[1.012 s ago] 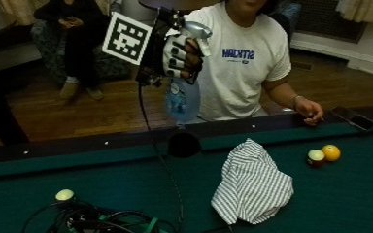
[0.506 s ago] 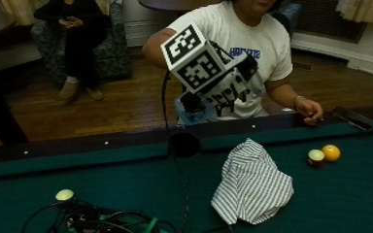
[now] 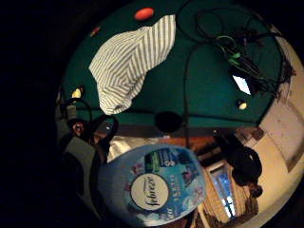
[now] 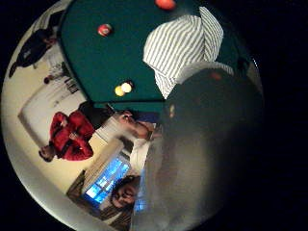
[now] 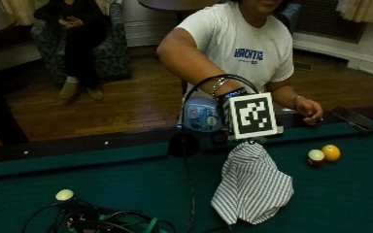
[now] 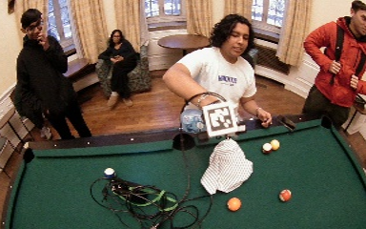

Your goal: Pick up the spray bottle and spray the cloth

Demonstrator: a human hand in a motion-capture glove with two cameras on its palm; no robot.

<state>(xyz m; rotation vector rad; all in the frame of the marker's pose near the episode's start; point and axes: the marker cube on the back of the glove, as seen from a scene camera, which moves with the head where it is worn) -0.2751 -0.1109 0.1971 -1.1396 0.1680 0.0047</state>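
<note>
A person at the far rail holds a pale blue Febreze spray bottle [image 5: 201, 115] in the gloved right hand [image 5: 225, 112], just above the rail of the pool table [image 5: 109, 153]. The bottle hangs upright and fills much of both palm views [image 3: 152, 187] [image 4: 207, 154]. A white cloth with thin dark stripes [image 5: 251, 184] lies bunched on the green felt directly below and in front of the hand. It also shows in the wide outside view [image 6: 227, 167] and the palm views [image 3: 128, 61] [image 4: 183, 43]. The fingers are hidden behind the bottle.
The bare left hand [image 5: 309, 109] rests on the rail beside a dark phone [image 5: 351, 116]. Two balls [image 5: 322, 155] lie right of the cloth, and another ball [image 5: 64, 194] and a cable tangle [image 5: 102, 221] lie to the left. A side pocket [image 5: 183, 144] is under the bottle.
The right hand has come down with the bottle from chest height to just above the rail, at the cloth's near end. The cloth and balls have not moved.
</note>
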